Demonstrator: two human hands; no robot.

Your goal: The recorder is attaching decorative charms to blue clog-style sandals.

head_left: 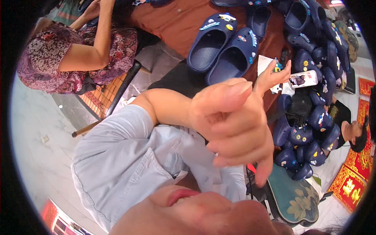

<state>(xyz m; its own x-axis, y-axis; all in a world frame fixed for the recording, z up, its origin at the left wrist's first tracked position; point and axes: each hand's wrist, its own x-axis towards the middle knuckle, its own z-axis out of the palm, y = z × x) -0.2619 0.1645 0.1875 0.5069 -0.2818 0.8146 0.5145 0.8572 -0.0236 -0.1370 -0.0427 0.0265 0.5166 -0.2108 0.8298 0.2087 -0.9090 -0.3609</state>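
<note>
My left hand [235, 121] looms large and slightly blurred close to the camera, at the end of the bare arm from the pale blue sleeve. Its thumb sticks out and its fingers bend loosely apart, with nothing seen in them. Beyond it, my right hand [270, 77] has its fingers stretched over a white card [265, 62] with small colourful charms [278, 65]; its forearm is hidden behind the left hand. A phone [303, 79] with a lit screen lies just past its fingertips. Two navy clogs [235, 58] decorated with charms are side by side nearby.
Many more navy clogs [301, 135] crowd the right side and far edge of the brown cloth [168, 23]. A person in a patterned dress [78, 58] sits at the left; another in black [340, 113] is at the right. A teal chair cushion [293, 192] shows below.
</note>
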